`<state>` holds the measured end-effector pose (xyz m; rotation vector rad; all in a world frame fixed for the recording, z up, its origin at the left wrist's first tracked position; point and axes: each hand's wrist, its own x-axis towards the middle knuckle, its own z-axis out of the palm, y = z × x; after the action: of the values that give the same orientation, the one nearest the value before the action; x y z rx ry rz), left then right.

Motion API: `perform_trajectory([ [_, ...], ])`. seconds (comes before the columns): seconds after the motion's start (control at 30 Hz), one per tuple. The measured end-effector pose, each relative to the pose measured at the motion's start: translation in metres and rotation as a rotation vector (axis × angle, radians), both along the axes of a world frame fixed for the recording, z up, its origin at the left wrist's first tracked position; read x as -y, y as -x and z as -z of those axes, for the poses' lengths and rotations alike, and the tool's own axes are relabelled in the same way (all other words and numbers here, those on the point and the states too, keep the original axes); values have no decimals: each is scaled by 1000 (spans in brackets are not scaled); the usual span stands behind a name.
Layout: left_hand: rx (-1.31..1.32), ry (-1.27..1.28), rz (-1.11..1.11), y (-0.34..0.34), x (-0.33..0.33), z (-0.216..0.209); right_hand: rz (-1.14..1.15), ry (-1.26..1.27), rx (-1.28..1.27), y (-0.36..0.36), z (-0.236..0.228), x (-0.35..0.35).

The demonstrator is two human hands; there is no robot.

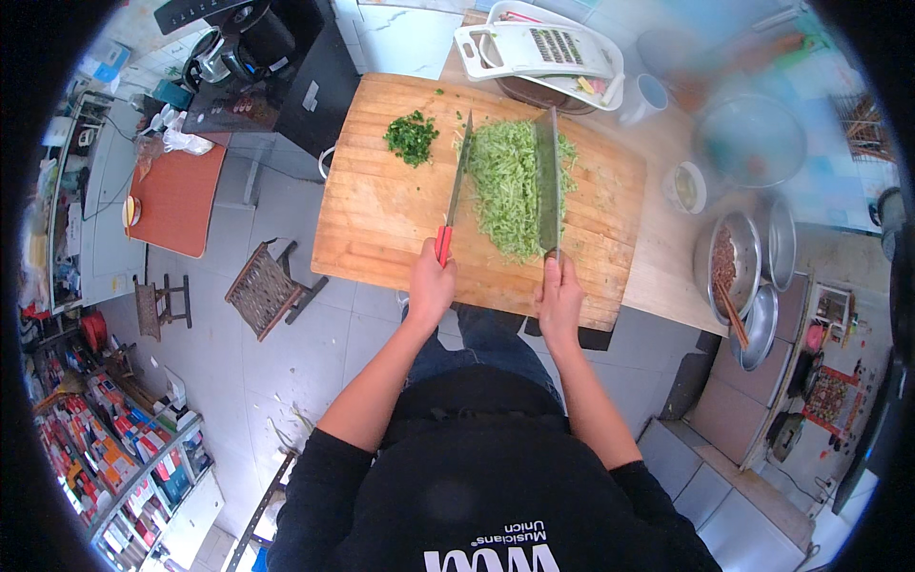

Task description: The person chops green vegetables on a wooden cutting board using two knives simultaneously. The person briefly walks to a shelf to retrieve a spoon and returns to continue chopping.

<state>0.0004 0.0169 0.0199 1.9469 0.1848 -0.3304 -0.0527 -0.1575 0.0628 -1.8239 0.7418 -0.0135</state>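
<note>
My left hand point(433, 288) is closed round the red handle of a kitchen knife point(461, 172), its blade pointing away from me along the left side of a heap of shredded green vegetable point(505, 186). On the heap's right side stands the wide blade of a cleaver point(548, 181), with my right hand point(559, 300) wrapped round its handle. The shreds lie between the two blades, with some beyond the cleaver. Everything rests on a wooden cutting board point(372, 229). Chopped dark green herbs point(411, 137) form a small pile at the board's far left.
Behind the board, a white grater point(538, 50) lies across a tray beside a white cup point(644, 98). To the right are a small tub point(684, 187), a glass bowl point(750, 140) and a metal bowl point(726, 262) of minced meat with chopsticks point(732, 315). A stool point(265, 290) stands left on the floor.
</note>
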Motion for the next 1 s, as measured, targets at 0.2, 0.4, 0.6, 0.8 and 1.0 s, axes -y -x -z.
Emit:
perform_trajectory([
  [0.2,27,19,-26,-1,0,6,15,-194,-100,-4,-21,7],
  [0.4,-3,-17,-10,-1,1,4,-17,-58,-104,-3,-7,17],
  [0.6,-4,-8,-23,-3,4,-1,-12,13,-129,7,14,27],
  [0.8,-19,7,-54,-2,1,6,43,44,1,20,13,32],
  [1.0,-10,9,-62,-1,-1,4,16,-147,-43,15,-23,19],
])
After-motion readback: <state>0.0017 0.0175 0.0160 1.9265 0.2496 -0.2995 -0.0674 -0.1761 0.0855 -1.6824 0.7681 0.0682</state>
